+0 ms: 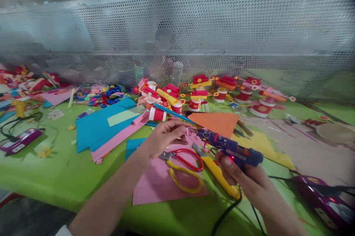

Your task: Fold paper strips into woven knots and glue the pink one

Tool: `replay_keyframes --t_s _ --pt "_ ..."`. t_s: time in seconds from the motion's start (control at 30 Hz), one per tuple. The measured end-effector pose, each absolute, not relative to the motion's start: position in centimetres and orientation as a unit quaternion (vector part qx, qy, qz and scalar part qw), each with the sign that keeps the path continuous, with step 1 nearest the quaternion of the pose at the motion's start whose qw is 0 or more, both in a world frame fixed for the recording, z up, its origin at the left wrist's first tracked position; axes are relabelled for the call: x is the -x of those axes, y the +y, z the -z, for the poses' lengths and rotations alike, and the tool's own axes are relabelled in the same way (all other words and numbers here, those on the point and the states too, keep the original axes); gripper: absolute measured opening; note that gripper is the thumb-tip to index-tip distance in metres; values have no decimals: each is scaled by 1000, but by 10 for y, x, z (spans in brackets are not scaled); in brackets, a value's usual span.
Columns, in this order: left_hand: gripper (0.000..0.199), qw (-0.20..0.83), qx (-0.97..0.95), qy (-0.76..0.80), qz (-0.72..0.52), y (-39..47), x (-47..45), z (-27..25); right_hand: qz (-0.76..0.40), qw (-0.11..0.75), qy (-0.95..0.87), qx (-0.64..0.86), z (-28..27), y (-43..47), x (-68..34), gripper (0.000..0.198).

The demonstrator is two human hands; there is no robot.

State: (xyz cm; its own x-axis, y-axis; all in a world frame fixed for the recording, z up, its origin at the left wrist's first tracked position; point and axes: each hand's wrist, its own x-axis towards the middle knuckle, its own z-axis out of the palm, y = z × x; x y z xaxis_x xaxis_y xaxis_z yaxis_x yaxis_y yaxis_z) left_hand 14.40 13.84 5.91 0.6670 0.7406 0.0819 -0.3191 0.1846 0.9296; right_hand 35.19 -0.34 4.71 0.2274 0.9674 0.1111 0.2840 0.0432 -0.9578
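Note:
My right hand (241, 173) is wrapped round a dark blue hot glue gun (222, 141), which has a small red light lit on its side. The gun's nozzle points left, close to my left hand (166, 136). My left fingers pinch a small pink piece (189, 131); its exact shape is hard to make out. Below the hands, scissors (184, 169) with one red and one yellow handle lie on a pink sheet (155, 188). Beside them, partly under my right hand, is a yellow cutter knife (219, 177).
Red-and-white paper cups with rolled-paper tops (194, 103) stand in a group at the back. Blue sheets (91, 128), an orange sheet (216, 122) and colourful bottle caps (108, 95) lie around. Purple power strips (20, 141) sit at both sides, their cables trailing. A perforated metal panel (194, 32) rises behind.

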Motion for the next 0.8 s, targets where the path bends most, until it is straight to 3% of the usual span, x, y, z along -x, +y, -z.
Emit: replay_keyframes --t_s 0.8 --pt "31 777 -475 220 -348 136 -146 -61 -349 495 -513 608 -52 -10 -351 42"
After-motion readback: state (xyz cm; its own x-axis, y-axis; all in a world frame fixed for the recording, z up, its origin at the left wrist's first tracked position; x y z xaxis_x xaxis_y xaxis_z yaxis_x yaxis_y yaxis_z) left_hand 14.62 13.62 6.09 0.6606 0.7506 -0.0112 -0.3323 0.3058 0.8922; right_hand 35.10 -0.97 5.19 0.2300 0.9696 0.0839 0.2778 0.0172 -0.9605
